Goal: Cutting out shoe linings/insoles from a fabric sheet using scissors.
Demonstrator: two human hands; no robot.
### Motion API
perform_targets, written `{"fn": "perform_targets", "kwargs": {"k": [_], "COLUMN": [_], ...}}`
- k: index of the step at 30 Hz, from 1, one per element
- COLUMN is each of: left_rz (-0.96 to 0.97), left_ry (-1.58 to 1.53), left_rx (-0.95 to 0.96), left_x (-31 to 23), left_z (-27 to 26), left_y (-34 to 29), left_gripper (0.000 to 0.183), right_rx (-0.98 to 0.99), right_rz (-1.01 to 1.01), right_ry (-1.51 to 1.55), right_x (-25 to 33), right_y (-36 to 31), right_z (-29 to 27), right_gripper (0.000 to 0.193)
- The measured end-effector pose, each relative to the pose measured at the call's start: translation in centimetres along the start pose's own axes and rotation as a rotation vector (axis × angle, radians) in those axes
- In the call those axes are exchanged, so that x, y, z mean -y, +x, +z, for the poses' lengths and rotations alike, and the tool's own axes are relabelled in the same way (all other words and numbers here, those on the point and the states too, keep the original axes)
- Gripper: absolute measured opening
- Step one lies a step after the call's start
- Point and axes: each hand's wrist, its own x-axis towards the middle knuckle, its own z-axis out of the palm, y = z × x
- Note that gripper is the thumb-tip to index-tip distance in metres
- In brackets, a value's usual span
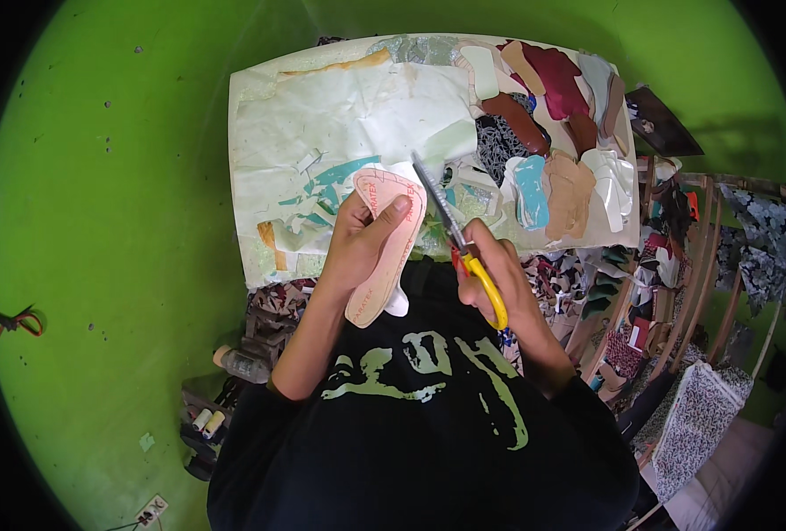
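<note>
Head view: a green wall (118,239) is flanking a pale table (269,177), scraps (570,195) are covering its right side, a rack (701,265) is standing beyond. Left hand (359,239) is pinching a pink insole (386,252), thumb lying across its face; right hand (501,270) is grasping scissors (456,235) just beside its right edge.

And here's the shirt (393,478), deep black, filling the space below the grip! Across it runs the print (377,361), pale green and ragged, broken into blotches: a wide one below the left hand (362,234), a blocky one midway, then a long streak (517,432) slanting down below the right hand (499,270). Both sleeves (251,434), black too, end short of the grip, forearms (309,341) bare from there!
</note>
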Motion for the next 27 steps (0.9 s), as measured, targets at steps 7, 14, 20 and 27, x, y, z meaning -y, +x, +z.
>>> {"fn": "perform_targets", "kwargs": {"k": [7, 14, 20, 27], "left_rz": [-0.031, -0.059, -0.064, -0.085], "left_ry": [0.099, 0.213, 0.166, 0.240], "left_rx": [0.092, 0.245, 0.245, 0.326], "left_x": [-0.9, -1.2, -2.5, -3.6], "left_z": [-1.3, -1.7, -1.3, -1.2], "left_y": [0.3, 0.9, 0.6, 0.5], "left_gripper": [0.018, 0.020, 0.021, 0.021], "right_rx": [0.070, 0.155, 0.083, 0.158], "right_rz": [-0.008, -0.083, 0.080, -0.048], "right_ry": [-0.032, -0.257, -0.144, -0.315], "right_x": [-0.4, 1.3, -1.4, 1.5], "right_y": [0.4, 0.4, -0.4, 0.7], "right_z": [-1.6, -2.9, -3.5, -4.1], "right_gripper": [0.089, 0.088, 0.087, 0.108]}}
